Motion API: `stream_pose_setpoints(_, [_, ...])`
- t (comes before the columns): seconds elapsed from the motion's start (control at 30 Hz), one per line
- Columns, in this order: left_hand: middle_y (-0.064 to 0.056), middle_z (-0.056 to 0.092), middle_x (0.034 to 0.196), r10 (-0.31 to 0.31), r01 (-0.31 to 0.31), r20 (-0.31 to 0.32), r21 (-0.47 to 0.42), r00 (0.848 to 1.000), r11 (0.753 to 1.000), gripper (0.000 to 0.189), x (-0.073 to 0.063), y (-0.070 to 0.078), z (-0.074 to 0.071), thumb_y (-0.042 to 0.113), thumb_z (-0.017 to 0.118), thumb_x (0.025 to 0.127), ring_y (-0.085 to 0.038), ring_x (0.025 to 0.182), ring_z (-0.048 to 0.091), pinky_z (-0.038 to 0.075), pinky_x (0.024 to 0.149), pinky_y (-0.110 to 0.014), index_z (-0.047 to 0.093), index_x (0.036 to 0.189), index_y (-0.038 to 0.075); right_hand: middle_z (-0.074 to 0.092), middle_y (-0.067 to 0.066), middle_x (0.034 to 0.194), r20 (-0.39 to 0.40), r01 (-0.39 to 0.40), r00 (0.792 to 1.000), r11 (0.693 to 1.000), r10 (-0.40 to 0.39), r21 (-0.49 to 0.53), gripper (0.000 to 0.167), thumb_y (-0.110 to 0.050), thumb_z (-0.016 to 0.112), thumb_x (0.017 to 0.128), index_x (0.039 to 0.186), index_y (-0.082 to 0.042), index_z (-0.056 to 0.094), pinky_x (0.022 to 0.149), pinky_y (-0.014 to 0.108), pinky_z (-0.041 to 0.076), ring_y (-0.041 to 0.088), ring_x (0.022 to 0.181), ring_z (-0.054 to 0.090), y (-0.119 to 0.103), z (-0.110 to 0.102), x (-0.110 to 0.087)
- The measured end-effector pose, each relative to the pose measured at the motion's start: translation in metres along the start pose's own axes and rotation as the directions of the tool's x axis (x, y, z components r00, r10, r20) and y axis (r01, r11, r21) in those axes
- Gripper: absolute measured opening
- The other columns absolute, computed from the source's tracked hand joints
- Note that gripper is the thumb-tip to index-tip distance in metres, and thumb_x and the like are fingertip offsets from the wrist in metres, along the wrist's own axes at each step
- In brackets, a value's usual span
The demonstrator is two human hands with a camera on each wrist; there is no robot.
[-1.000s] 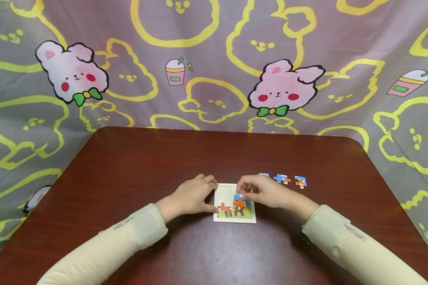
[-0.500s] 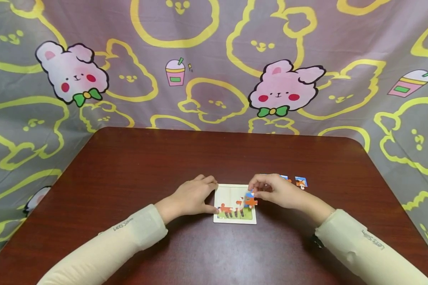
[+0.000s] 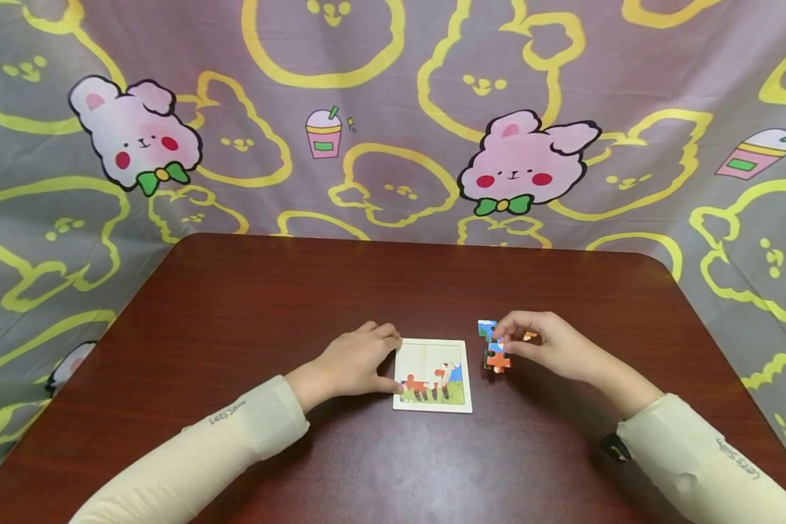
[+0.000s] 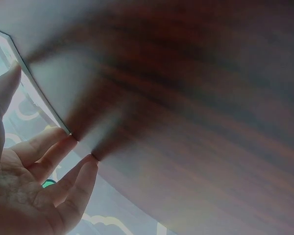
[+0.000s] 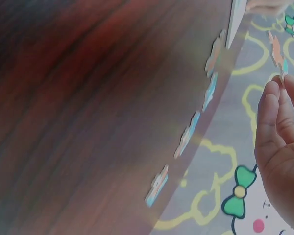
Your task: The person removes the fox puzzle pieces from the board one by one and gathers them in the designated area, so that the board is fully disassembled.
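In the head view, my right hand [image 3: 553, 345] pinches an orange and blue jigsaw piece [image 3: 499, 359] between thumb and fingertips. The right wrist view has this piece raised off the table. My left hand [image 3: 356, 362] rests at the left side of a pale, square puzzle tray [image 3: 468, 378], thumb near its lower corner and fingers by the upper one. Fitted pieces [image 3: 432, 389] in the tray picture an orange animal's body and legs on green grass; the upper area is bare. In the left wrist view, the thumb and two fingers touch the tray's edge [image 4: 44, 100].
A blue piece [image 3: 486, 329] lies right of the tray. An orange piece [image 3: 530, 335] is partly hidden behind my right hand. Several loose pieces [image 5: 187, 134] lie in a row in the right wrist view. A printed curtain [image 3: 393, 109] hangs behind the brown table [image 3: 301, 284].
My right hand has carried the jigsaw piece rightward from over the tray to beside the loose pieces, uncovering the tray's right side. My left hand has stayed put.
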State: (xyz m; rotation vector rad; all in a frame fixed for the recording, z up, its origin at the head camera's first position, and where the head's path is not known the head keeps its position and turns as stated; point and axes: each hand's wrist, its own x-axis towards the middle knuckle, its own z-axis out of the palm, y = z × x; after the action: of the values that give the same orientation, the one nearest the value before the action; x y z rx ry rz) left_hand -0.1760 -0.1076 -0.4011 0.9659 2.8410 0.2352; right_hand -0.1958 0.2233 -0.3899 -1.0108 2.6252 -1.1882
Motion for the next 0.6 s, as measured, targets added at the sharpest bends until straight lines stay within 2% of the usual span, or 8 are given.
stream_pose_setpoints(0.13, [-0.001,0.059,0.133,-0.002,0.002,0.006,0.002,1.0,1.0,0.069,0.0,0.0,-0.001,0.054,0.079,0.078,-0.022,0.116,0.056,0.054,0.088,-0.038,0.065,0.129,0.01,0.068,-0.005,0.085,-0.015,-0.021,1.0,1.0,0.021,-0.005,0.016,0.001,0.072,0.087,0.098,-0.009,0.069,0.067,0.024,0.049,0.004,0.079,0.059,0.003,-0.008,-0.006])
stream_pose_setpoints(0.6, [-0.001,0.059,0.134,-0.007,0.007,0.009,-0.002,1.0,1.0,0.069,0.001,0.0,0.0,0.054,0.079,0.078,-0.022,0.117,0.055,0.054,0.088,-0.038,0.065,0.13,0.01,0.068,-0.007,0.084,-0.039,-0.027,0.999,0.999,0.025,-0.048,0.02,0.0,0.073,0.086,0.1,-0.014,0.071,0.068,0.023,0.048,0.005,0.078,0.059,0.021,-0.021,-0.02])
